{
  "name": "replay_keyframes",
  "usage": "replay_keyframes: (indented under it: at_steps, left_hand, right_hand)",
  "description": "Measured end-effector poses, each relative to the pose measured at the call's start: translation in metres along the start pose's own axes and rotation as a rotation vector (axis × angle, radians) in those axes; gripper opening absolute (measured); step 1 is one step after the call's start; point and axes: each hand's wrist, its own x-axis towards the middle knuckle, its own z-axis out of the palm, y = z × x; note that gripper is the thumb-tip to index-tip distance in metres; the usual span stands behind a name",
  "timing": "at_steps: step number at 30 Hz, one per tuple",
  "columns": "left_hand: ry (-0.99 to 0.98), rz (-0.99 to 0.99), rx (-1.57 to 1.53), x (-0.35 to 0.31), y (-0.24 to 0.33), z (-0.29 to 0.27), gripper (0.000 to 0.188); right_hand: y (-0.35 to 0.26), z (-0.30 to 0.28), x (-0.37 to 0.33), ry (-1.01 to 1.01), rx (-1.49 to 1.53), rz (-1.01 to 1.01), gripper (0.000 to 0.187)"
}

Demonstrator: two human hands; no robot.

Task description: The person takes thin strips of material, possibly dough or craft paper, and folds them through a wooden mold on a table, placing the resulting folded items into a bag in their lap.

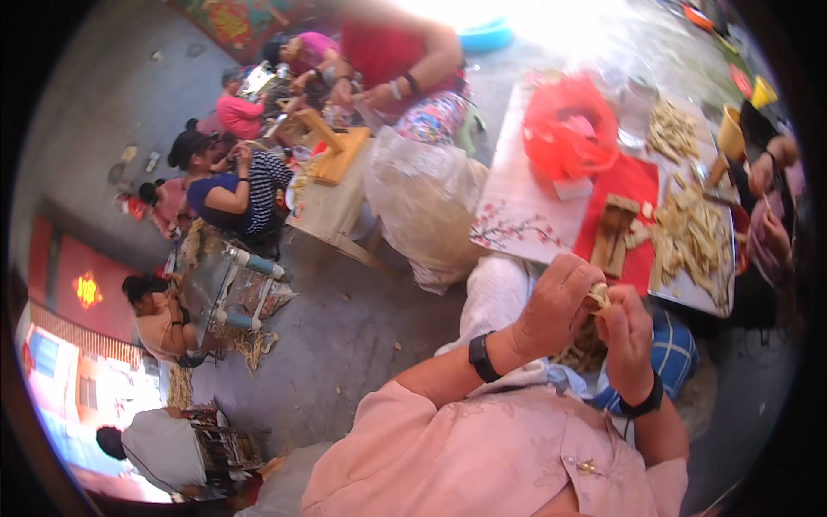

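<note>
Above my lap, my left hand (558, 303) and my right hand (627, 338) meet with fingers pinched together. Between them is a small, pale yellow, curled strip (598, 298), gripped from both sides; its material is too blurred to name. Just beyond my fingers, a wooden block with a groove (613, 234) rests on a red sheet (634, 179). Beside it, many similar pale strips (692, 231) lie heaped on a light tray (722, 297). More strips (584, 349) show below my hands, partly hidden by them.
The table (504, 194) ahead bears a red plastic bag (564, 129), a clear jar (636, 108) and another strip pile (672, 131). A large translucent sack (422, 202) stands left of it. Several people work at tables on the left; another person's hand (761, 172) is at the right.
</note>
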Motion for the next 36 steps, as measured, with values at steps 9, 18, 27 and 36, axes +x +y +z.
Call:
replay_keyframes:
  at_steps: [9,18,27,36]
  left_hand:
    - [0.008,-0.633,-0.857,-0.022,-0.005,0.005,0.013]
    - [0.232,-0.255,-0.380,-0.035,0.030,-0.077,0.016]
    - [0.359,-0.331,-0.582,-0.053,0.053,-0.122,0.018]
    - [0.341,-0.330,-0.253,-0.069,0.029,-0.136,0.009]
  right_hand:
    - [0.007,-0.004,0.006,0.056,-0.768,-0.457,0.014]
    - [-0.003,0.035,0.018,-0.269,-0.219,-0.091,0.022]
    - [-0.008,0.089,0.044,-0.245,-0.039,-0.077,0.017]
    - [0.005,0.075,0.045,-0.174,0.258,0.162,0.017]
